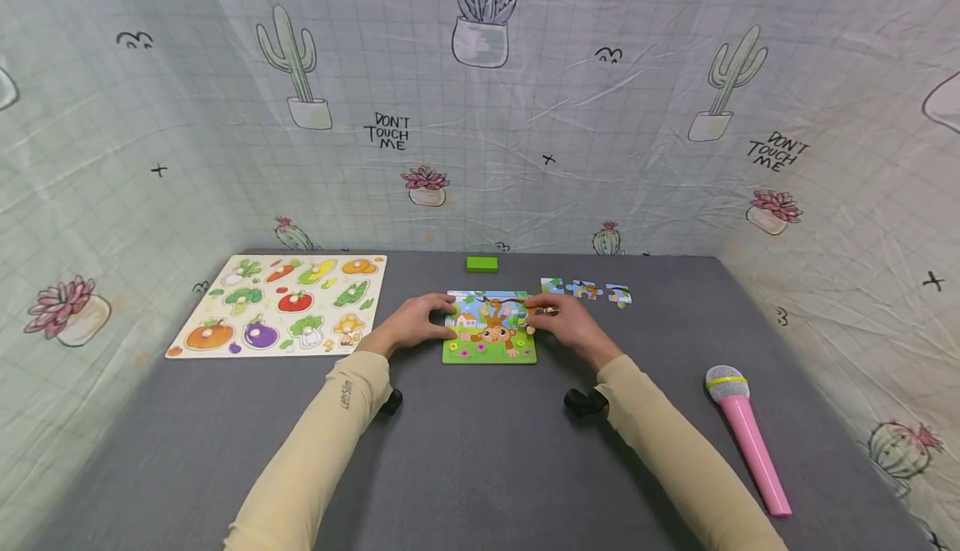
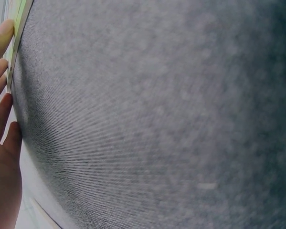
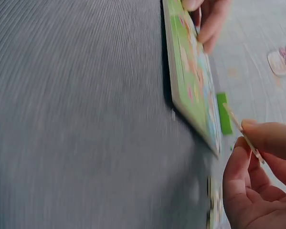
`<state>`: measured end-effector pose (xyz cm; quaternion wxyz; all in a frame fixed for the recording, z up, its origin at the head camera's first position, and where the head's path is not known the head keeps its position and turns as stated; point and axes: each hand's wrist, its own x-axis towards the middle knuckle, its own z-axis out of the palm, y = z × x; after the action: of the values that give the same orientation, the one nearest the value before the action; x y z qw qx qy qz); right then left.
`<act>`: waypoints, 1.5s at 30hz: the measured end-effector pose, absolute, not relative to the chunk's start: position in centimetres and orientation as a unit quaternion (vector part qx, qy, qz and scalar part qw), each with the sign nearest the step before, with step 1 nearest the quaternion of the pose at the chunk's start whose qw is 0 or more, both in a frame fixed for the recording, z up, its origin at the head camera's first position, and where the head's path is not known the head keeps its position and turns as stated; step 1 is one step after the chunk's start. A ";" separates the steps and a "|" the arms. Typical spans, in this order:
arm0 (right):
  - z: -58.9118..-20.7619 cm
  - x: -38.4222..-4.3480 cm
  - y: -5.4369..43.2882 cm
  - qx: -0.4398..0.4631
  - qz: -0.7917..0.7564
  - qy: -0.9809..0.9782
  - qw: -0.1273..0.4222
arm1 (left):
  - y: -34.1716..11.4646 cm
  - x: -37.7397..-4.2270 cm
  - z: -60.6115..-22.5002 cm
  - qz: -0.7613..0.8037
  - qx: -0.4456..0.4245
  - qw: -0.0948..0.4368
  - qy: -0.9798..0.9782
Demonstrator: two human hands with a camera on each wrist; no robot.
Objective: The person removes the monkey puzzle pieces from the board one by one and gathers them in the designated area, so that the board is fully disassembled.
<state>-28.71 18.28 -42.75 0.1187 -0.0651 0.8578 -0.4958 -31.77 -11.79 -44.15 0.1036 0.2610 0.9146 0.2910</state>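
A jigsaw puzzle board (image 1: 489,353) with a monkey picture lies flat at the middle of the table. At its left edge rests my left hand (image 1: 411,323), thumb and fingers spread apart along the rim. In the left wrist view the left hand (image 2: 4,157) has fairly straight fingers touching the board's edge. My right hand (image 1: 573,328) is at the board's right side. Seen edge-on in the right wrist view, a thin puzzle piece (image 3: 244,135) is pinched between the thumb and fingers of the right hand (image 3: 257,191), tilted and raised beside the board.
Several loose puzzle pieces (image 1: 585,289) lie behind the right hand. A green block (image 1: 482,264) sits behind the board. At the left lies a vegetable puzzle board (image 1: 255,280); at the right, a pink toy microphone (image 1: 753,447). A printed cloth (image 1: 480,117) hangs around the table.
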 end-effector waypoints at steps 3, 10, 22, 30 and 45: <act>-43.0 -28.5 19.7 -0.062 -0.486 0.865 0.106 | -11.8 -31.7 -44.2 0.291 0.262 0.103 0.914; -43.5 -28.1 22.8 -0.027 -0.480 0.873 0.082 | -11.7 -31.6 -44.3 0.290 0.261 0.105 0.915; -43.5 -28.8 25.8 0.011 -0.455 0.887 0.086 | -12.0 -31.7 -44.2 0.301 0.266 0.103 0.910; -43.4 -29.3 26.7 0.030 -0.447 0.889 0.095 | -11.9 -31.6 -44.0 0.299 0.263 0.104 0.911; -43.5 -29.4 26.2 0.024 -0.454 0.885 0.103 | -11.9 -31.6 -44.1 0.304 0.265 0.103 0.909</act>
<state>-29.41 26.23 -43.47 0.1026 0.0243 0.8850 -0.4536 -31.60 -11.95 -44.11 0.1031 0.2646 0.9092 0.3044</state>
